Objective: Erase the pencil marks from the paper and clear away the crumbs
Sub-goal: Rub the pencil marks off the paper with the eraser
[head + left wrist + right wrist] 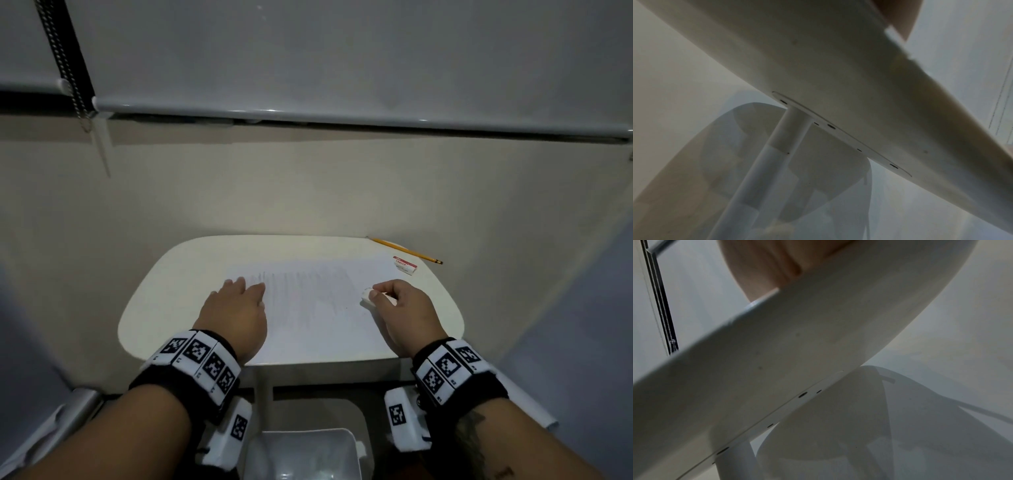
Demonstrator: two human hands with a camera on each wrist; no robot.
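Dim-lit white table point(164, 274) carries your paper point(308, 308): your left hand point(236, 308) presses flat on its left edge, your right hand point(404, 308) pinches the eraser point(368, 295) at its right edge. Ease that left pressure and hard strokes could crumple the sheet.

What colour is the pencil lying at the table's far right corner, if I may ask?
Yellow; the pencil shows best in the head view.

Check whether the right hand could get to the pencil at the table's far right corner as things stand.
Probably yes, but not freely: the right hand already grips a white eraser. The pencil lies beyond it, with only the eraser sleeve lying between.
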